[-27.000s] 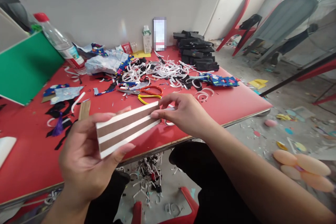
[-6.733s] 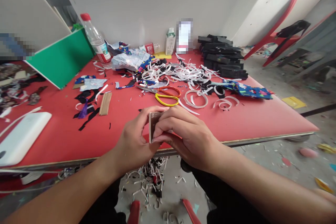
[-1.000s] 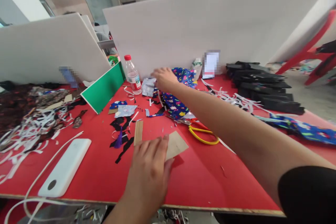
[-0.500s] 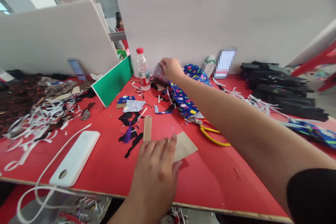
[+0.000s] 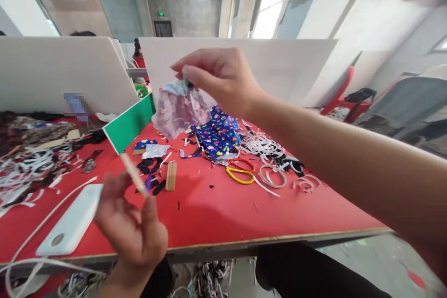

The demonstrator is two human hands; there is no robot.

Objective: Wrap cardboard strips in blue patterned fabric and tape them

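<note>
A crinkled, see-through plastic bag (image 5: 179, 111), with pinkish colours showing through it, hangs above the table from the pinched fingers of my right hand (image 5: 218, 72). Its exact contents are too blurred to make out. Lower and to the left, my left hand (image 5: 134, 223) is palm up, gripping a piece of cardboard (image 5: 134, 174) between thumb and fingers, tilted so that mostly its edge shows. Near that hand lie a purple tassel (image 5: 148, 180), black scraps, and a folded tan cardboard strip (image 5: 171, 176). Blue patterned fabric (image 5: 220, 135) is behind the bag.
Scissors with yellow and red handles (image 5: 240, 175) lie mid-table beside curled white strips (image 5: 263, 144). A white power bank (image 5: 71, 221) with a cable rests at the left front edge. A green board (image 5: 129, 123) and a white partition (image 5: 279, 60) stand at the back.
My right hand has lifted the plastic bag from the back of the table toward me. My left hand has picked the cardboard up off the table and moved left. The view has tilted up.
</note>
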